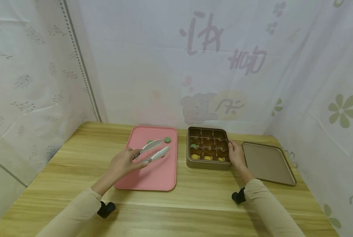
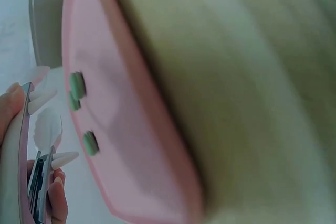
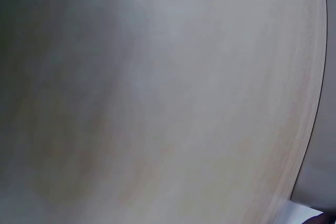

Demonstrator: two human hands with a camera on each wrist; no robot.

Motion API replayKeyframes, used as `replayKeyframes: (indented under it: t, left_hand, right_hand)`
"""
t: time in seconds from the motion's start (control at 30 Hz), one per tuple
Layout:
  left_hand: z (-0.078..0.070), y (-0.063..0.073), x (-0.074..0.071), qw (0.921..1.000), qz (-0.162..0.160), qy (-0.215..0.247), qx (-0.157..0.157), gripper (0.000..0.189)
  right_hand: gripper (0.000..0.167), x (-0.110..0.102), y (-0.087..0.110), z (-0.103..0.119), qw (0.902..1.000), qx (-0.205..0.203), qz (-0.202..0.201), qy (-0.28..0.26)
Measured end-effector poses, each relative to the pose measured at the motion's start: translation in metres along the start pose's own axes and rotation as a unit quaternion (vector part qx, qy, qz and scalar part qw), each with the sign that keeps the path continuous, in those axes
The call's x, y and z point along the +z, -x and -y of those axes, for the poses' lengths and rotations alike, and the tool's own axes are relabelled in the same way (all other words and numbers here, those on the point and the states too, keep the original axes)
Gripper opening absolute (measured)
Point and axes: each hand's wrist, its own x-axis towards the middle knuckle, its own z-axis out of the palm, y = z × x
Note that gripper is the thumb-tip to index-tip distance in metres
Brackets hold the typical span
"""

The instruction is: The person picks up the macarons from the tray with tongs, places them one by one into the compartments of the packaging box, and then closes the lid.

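Note:
My left hand [image 1: 123, 164] holds a pair of tongs [image 1: 157, 154] with pale, broad tips. The tips are spread apart above a pink tray [image 1: 152, 181], with nothing between them. Green macarons [image 2: 90, 143] lie on the tray, partly behind the tongs in the head view. To the right stands a brown-gold square box [image 1: 209, 165] with a dark divided insert. Its front row has yellow pieces [image 1: 195, 156], and a green piece [image 1: 193, 145] sits in the left compartment of the middle row. My right hand [image 1: 236, 154] grips the box's right wall, thumb side at the rim.
Right of the box, a flat brown-gold lid [image 1: 268, 164] lies on the wooden table [image 1: 176, 217]. Patterned white curtains [image 1: 140, 65] hang behind the table and at both sides. A black wrist camera [image 1: 106, 209] sits below the left sleeve.

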Motion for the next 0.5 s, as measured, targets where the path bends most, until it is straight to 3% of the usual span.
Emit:
replayKeyframes:
  t: [0.3,0.5]
  left_hand:
    - [0.011,0.011,0.0,0.9999,0.002,-0.011,0.011,0.036]
    - [0.012,0.013,0.0,0.9995,0.027,-0.013,0.011,0.035]
  right_hand:
    - [0.042,0.0,-0.002,-0.003,1.0,-0.001,-0.003,0.004]
    - [0.042,0.001,-0.002,-0.003,0.9999,-0.006,-0.005,0.008]
